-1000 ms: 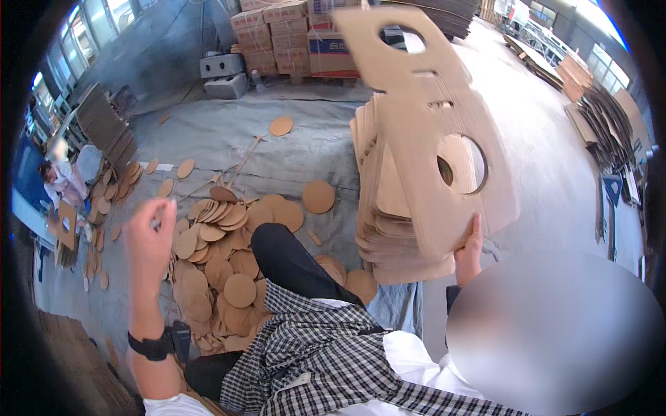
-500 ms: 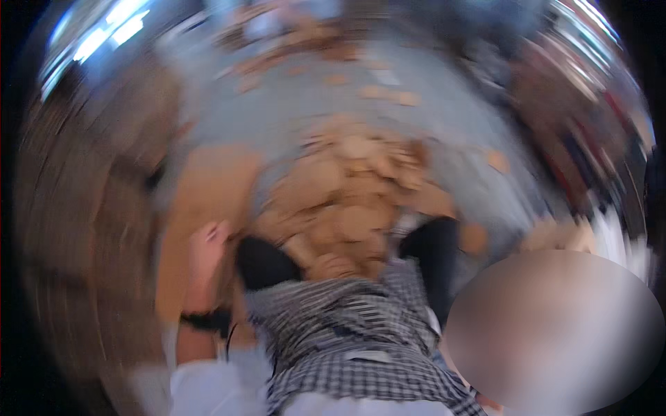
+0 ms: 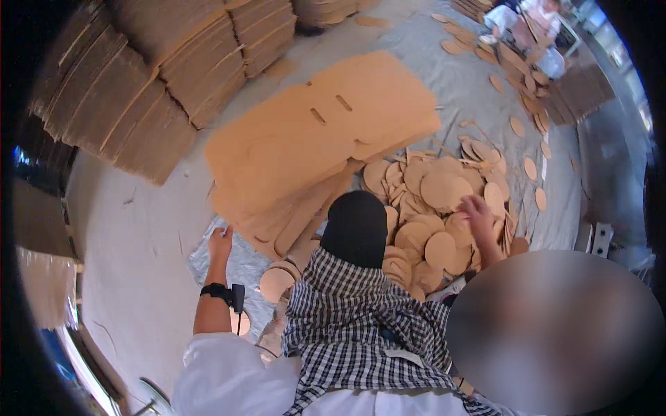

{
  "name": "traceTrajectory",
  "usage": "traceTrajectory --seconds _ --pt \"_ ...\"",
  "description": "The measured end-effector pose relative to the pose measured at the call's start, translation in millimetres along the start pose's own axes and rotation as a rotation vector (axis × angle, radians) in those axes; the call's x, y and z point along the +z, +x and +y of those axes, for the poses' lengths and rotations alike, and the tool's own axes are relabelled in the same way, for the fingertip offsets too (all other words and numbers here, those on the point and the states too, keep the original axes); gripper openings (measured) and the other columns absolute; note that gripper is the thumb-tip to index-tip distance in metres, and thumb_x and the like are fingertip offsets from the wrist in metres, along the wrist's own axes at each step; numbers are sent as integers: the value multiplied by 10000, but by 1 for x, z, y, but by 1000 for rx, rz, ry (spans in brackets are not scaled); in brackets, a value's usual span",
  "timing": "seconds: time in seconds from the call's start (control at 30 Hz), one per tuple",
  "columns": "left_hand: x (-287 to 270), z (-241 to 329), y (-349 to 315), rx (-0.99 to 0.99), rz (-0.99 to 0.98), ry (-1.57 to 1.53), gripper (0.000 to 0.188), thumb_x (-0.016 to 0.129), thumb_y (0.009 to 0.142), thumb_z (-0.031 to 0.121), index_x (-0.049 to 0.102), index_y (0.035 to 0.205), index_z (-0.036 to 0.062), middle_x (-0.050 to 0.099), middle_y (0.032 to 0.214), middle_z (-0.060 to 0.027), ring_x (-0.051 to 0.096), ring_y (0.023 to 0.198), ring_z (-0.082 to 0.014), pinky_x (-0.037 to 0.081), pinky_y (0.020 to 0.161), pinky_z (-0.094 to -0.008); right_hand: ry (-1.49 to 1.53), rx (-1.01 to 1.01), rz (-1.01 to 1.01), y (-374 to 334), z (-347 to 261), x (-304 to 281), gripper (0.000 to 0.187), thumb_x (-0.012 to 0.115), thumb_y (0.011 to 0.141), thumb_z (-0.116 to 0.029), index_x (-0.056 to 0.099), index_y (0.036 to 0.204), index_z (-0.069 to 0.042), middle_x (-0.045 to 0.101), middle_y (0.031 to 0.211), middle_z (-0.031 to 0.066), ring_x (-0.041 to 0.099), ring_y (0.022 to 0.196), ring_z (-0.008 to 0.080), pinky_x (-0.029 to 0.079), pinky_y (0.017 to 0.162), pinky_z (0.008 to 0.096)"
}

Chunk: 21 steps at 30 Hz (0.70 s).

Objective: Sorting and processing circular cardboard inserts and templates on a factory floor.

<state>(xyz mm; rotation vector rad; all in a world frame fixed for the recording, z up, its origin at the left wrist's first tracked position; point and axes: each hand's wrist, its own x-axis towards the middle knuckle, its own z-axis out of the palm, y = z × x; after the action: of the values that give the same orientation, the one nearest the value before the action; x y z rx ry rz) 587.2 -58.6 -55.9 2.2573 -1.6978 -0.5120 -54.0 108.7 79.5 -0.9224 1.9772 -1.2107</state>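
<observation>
- I look down from the head camera at a seated person; a checked scarf hangs in front and a dark knee sits mid-frame.
- A flat sheet stack of die-cut cardboard lies on the floor just beyond the knee, tilted, its lower corner toward the left side. I judge it lies this close so that it can be worked from a sitting position.
- My left hand reaches forward to the stack's near-left corner, arm nearly straight, a black wrist strap on it. Fingers look loosely open, at or just beside the edge; I cannot tell whether they touch it.
- My right hand is raised over the disc pile, which lies right of the knee and touches the stack's right side. The hand is blurred; fingers seem curled, but I cannot tell whether they grip a disc.
- The discs are round cardboard cut-outs, heaped loosely and overlapping on a grey tarp; more lie scattered beyond the pile.
- Tall cardboard piles stand left of and behind the stack, well apart from both hands.
</observation>
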Motion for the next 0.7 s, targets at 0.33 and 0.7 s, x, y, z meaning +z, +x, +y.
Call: traceTrajectory --seconds 0.33,0.7 --pt "70 -31 3 -75 97 -228 584 559 834 431 457 1224 9 634 839 -171 625 701 -251 488 617 -363 -440 -120 -5 245 50 145 347 573 826 -285 589 1009 9 635 910 168 604 882 296 464 775 366" --pt "86 -21 16 -231 2 -258 474 562 844 425 553 974 -31 591 780 -143 563 718 -202 453 606 -368 -607 -68 93 443 91 86 578 622 755 -411 484 1133 3 595 1017 202 580 944 340 456 802 398"
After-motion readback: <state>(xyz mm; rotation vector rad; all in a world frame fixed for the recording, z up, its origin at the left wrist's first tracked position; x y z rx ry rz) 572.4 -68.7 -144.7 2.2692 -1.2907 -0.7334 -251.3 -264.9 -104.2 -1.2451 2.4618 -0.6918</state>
